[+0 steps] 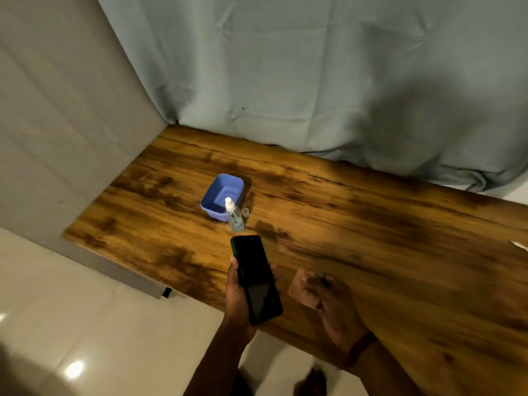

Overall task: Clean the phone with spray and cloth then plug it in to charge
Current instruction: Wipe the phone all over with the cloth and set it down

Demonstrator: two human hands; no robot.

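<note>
The left hand (241, 298) grasps the phone (255, 278) over the table (371, 224) edge. The right hand (323, 298), at its 3 o'clock, is curled but blurred; I cannot tell if it holds anything. The spray bottle (234, 217) stands at the phone's 12 o'clock.

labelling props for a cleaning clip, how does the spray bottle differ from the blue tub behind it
The spray bottle is clear and see-through; the blue tub is opaque. The bottle is tall and narrow, the tub low and wide. The bottle is topped by a white nozzle, while the tub is open and looks empty. Both stand upright on the wooden table.
</note>
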